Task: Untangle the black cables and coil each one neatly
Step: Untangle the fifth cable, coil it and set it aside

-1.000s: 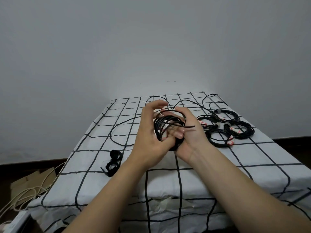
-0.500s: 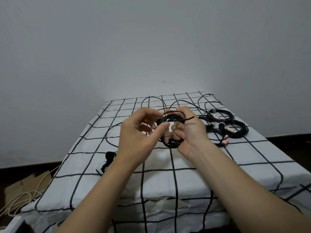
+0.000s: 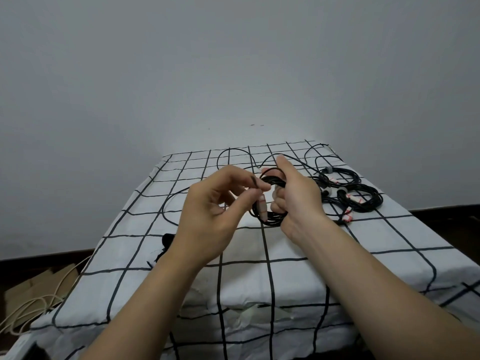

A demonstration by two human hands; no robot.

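Listed as seen: table cover [image 3: 244, 281], white cloth printed with a black grid, matt and creased; black cable coil [image 3: 274, 220], smooth plastic-looking sheath with faint sheen; red-and-white tie [image 3: 262, 209], matt, material not made out; wall [image 3: 233, 61], smooth matt paint; cardboard [image 3: 31, 287], dull brown.

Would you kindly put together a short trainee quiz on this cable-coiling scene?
1. True or false: the right hand grips a black coil held above the checked cloth.
2. The tied coils on the cloth lie to which side of the hands? A) left B) right C) nearest the camera
3. What does the left hand pinch?
Key: 1 true; 2 B; 3 a red-and-white strip hanging beside the black coil.
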